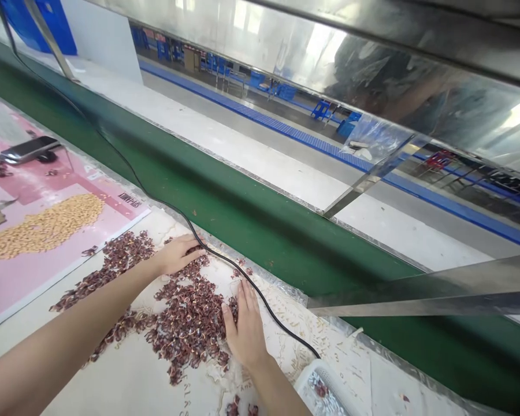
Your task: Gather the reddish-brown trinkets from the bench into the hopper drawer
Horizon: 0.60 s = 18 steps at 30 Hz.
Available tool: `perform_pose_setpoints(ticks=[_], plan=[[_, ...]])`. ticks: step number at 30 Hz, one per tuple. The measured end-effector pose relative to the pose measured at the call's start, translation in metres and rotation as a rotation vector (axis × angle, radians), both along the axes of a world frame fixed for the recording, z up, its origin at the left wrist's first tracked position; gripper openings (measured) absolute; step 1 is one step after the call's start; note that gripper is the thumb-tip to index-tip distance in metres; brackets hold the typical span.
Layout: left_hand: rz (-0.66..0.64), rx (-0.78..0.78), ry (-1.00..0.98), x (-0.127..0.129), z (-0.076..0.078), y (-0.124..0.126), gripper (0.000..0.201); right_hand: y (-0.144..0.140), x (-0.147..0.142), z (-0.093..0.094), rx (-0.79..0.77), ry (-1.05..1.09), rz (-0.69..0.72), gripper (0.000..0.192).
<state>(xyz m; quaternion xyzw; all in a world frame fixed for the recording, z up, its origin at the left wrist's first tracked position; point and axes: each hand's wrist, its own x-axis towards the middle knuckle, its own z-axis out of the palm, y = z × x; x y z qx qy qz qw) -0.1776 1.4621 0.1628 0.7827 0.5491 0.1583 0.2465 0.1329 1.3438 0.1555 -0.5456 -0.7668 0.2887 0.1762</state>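
A loose heap of small, dark reddish-brown curled pieces, whose exact kind I cannot make out, is spread on the pale worktop. My left hand lies at the far edge of the heap, palm down with fingers stretched out, its fingertips by a black cable. On the heap's right side rests my right hand, fingers extended and thumb apart, against the pieces. Neither hand grips anything visible. What lies under the palms is hidden.
A pink printed sheet at left bears a pile of small tan pieces and a phone-like device. A white basket stands bottom right. Beyond the worktop runs a green belt, with metal struts crossing above.
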Motion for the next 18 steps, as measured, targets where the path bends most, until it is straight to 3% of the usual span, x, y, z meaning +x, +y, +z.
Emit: perform_pose_setpoints(ticks=[4,8,12,15,18], plan=[[-0.064,-0.003,-0.056,0.012,-0.001,-0.018,0.038,0.018,0.004,-0.002,0.009,-0.015,-0.005,0.075],[-0.141,-0.03,-0.079,0.022,0.005,-0.038,0.035,0.066,0.0,-0.004,0.031,-0.026,-0.043,0.064],[-0.164,-0.061,-0.092,0.033,0.015,-0.059,0.037,0.104,-0.004,0.0,0.031,0.001,0.078,0.049],[-0.146,-0.082,-0.111,0.043,0.018,-0.076,0.039,0.097,-0.004,0.008,0.0,0.051,0.232,0.044],[-0.113,-0.1,-0.122,0.055,0.02,-0.096,0.038,0.067,-0.004,0.019,-0.039,0.109,0.341,0.043]])
